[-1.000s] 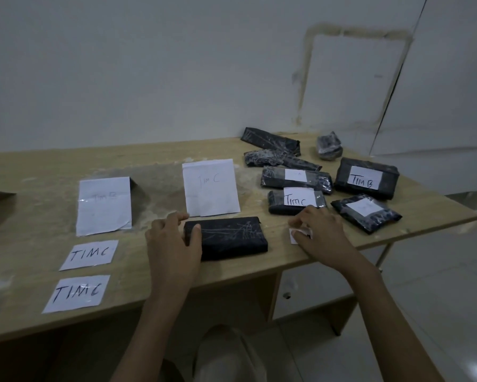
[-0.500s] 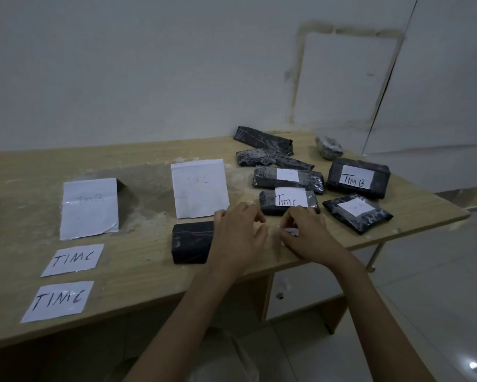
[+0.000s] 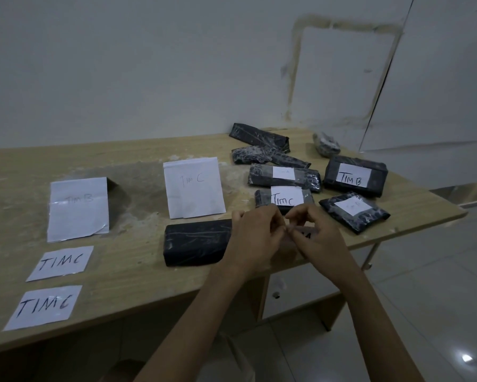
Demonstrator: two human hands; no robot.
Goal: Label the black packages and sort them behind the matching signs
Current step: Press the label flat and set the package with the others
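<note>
An unlabelled black package [image 3: 196,242] lies flat in front of the standing "TIM C" sign [image 3: 194,187]. At its right end my left hand [image 3: 255,238] and my right hand [image 3: 317,238] meet fingertip to fingertip, pinching a small paper label [image 3: 304,235] that is mostly hidden between them. The "TIM B" sign [image 3: 78,209] stands further left. Just behind my hands lies a package labelled "TIM C" [image 3: 287,198]. To the right are a package labelled "TIM B" [image 3: 354,176] and two with faint white labels [image 3: 284,177] [image 3: 354,212].
Two loose "TIM C" paper labels [image 3: 60,262] [image 3: 44,307] lie at the front left of the wooden table [image 3: 121,293]. Two unlabelled black packages [image 3: 259,136] [image 3: 267,157] and a small wrapped bundle [image 3: 327,144] sit at the back right near the wall.
My left hand left the unlabelled package's left end and moved right to meet my right hand. My right hand lifted the small label off the table, and both now pinch it.
</note>
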